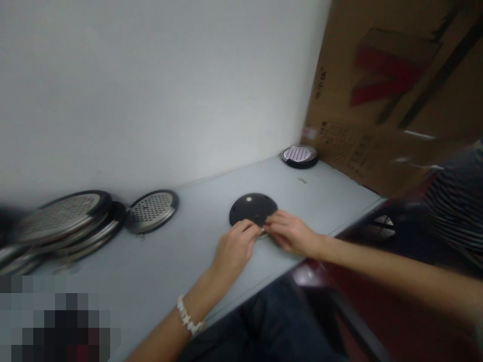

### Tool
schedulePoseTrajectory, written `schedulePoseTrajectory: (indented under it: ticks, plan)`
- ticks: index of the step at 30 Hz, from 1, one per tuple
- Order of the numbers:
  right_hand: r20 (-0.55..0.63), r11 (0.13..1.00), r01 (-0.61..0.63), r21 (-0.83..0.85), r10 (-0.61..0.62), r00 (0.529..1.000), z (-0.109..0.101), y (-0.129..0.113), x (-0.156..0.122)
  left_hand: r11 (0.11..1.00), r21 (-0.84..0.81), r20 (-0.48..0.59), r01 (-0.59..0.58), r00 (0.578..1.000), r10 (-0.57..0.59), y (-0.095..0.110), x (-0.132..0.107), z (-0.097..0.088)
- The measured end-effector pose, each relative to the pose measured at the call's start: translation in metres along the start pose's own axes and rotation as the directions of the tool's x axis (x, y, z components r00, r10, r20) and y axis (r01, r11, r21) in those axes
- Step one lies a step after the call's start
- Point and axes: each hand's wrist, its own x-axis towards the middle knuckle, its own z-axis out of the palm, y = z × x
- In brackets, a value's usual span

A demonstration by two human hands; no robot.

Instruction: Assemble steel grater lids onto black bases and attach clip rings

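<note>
A round black disc [253, 206] lies on the grey-white table, its plain dark face up and a light spot near its far side. At its near edge, my left hand [236, 246] has thumb and fingers pinched together on the rim. My right hand [292, 232] meets it there from the right, its fingers also closed at the rim. A small shiny bit shows between the fingertips, too covered to name. Beyond the right hand, a small wire clip [302, 180] lies on the table.
Stacked perforated metal discs with black rims [68, 216] stand at left, beside a single perforated disc [153, 210]. Another pile of discs [300, 155] sits by the wall [169, 90]. A large cardboard box [377, 110] rises at right. A person in a striped sleeve [458, 201] is at far right.
</note>
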Motion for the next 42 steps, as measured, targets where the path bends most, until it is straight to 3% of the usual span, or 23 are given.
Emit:
schedulePoseTrajectory:
  ticks: [8, 13, 17, 20, 22, 23, 24, 25, 27, 28, 30, 33, 36, 38, 42]
  plan:
    - [0.058, 0.999, 0.03, -0.036, -0.027, 0.998, -0.013, 0.008, 0.0, 0.999, -0.052, -0.021, 0.012, 1.0, -0.013, -0.003, -0.002, 0.004]
    - [0.1, 0.995, 0.074, -0.067, -0.067, 0.993, -0.024, 0.002, 0.004, 0.996, -0.072, 0.003, 0.048, 0.999, -0.048, 0.003, -0.002, -0.005]
    - [0.05, 0.988, 0.108, -0.111, -0.103, 0.993, -0.02, -0.023, 0.024, 0.993, 0.1, 0.035, 0.055, 0.998, -0.058, 0.015, -0.01, -0.014]
    - [-0.067, 0.985, 0.151, -0.079, -0.156, 0.985, -0.011, -0.055, 0.048, 0.979, 0.174, -0.051, 0.105, 0.994, -0.097, 0.011, -0.015, -0.024]
    - [-0.169, 0.982, 0.177, -0.065, -0.185, 0.968, -0.006, -0.078, 0.062, 0.982, 0.083, -0.142, 0.171, 0.977, -0.158, -0.001, -0.018, -0.034]
    - [-0.201, 0.982, 0.181, -0.046, -0.187, 0.962, -0.004, -0.088, 0.067, 0.973, -0.022, -0.207, 0.228, 0.951, -0.228, -0.009, -0.02, -0.039]
    - [-0.227, 0.982, 0.185, -0.023, -0.185, 0.956, -0.002, -0.095, 0.07, 0.934, -0.191, -0.277, 0.301, 0.896, -0.346, -0.019, -0.021, -0.045]
    - [-0.238, 0.982, 0.189, -0.006, -0.185, 0.954, 0.0, -0.101, 0.072, 0.844, -0.395, -0.327, 0.362, 0.804, -0.497, -0.03, -0.022, -0.051]
    - [-0.23, 0.982, 0.189, 0.006, -0.182, 0.956, 0.004, -0.104, 0.07, 0.528, -0.768, -0.284, 0.364, 0.545, -0.789, -0.054, -0.024, -0.062]
    - [-0.219, 0.983, 0.182, -0.001, -0.178, 0.959, 0.006, -0.102, 0.068, 0.413, -0.847, -0.236, 0.334, 0.46, -0.856, -0.066, -0.025, -0.068]
    - [-0.193, 0.988, 0.154, -0.015, -0.154, 0.969, 0.01, -0.093, 0.06, 0.276, -0.923, -0.169, 0.27, 0.361, -0.917, -0.087, -0.027, -0.078]
    - [-0.17, 0.995, 0.092, -0.024, -0.095, 0.981, 0.016, -0.075, 0.043, 0.167, -0.975, -0.123, 0.15, 0.267, -0.956, -0.107, -0.03, -0.087]
    - [-0.149, 0.999, 0.029, -0.027, -0.032, 0.988, 0.016, -0.056, 0.024, 0.1, -0.994, -0.092, 0.032, 0.197, -0.976, -0.112, -0.034, -0.089]
    - [-0.128, 0.999, -0.019, -0.04, 0.013, 0.992, 0.012, -0.043, 0.011, 0.054, -0.998, -0.055, -0.015, 0.179, -0.982, -0.109, -0.036, -0.088]
    - [-0.086, 0.989, -0.117, -0.095, 0.109, 0.99, 0.002, -0.013, -0.012, -0.072, -0.995, 0.058, -0.066, 0.192, -0.98, -0.102, -0.035, -0.093]
